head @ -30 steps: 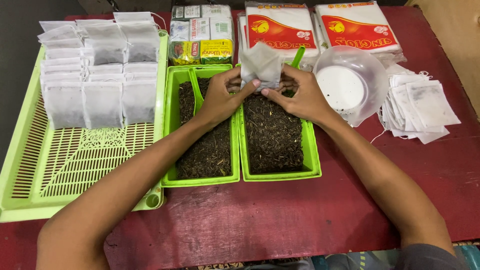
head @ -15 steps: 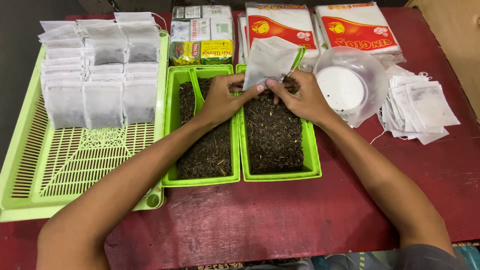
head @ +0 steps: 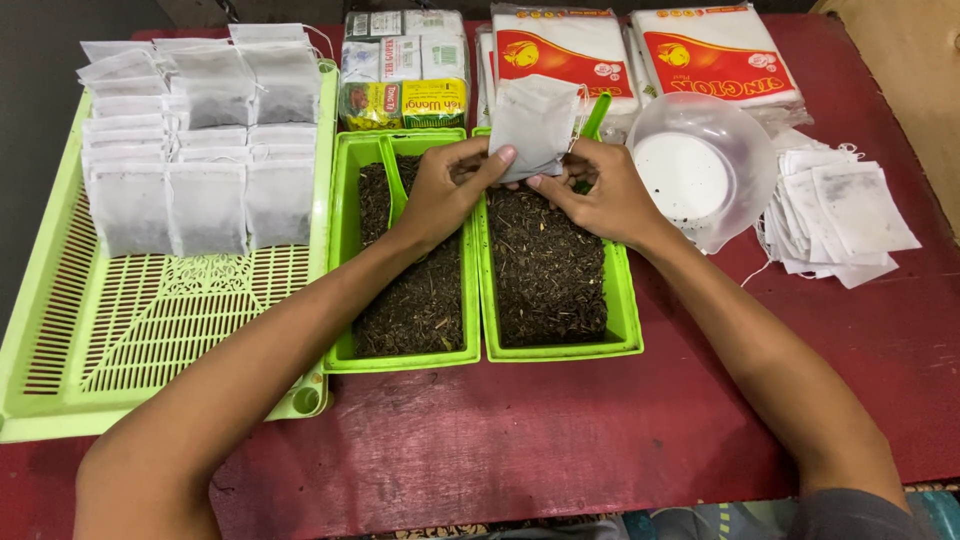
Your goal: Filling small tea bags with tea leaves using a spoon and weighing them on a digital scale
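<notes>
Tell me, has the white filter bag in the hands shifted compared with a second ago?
Yes. The white filter bag now sits higher, toward the red-and-white packets at the table's far edge, pinched by the left hand and right hand above the right green tray.

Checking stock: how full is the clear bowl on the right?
Nearly empty: the clear bowl lies tipped towards the camera, showing its white bottom with only a few dark specks.

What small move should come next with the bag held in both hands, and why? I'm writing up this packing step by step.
Probably carry the bag left to the tray and lay it by the filled bags. Both the left hand and right hand pinch its lower edge over the right tea bin; it looks full, and the tray's near half is bare.
</notes>
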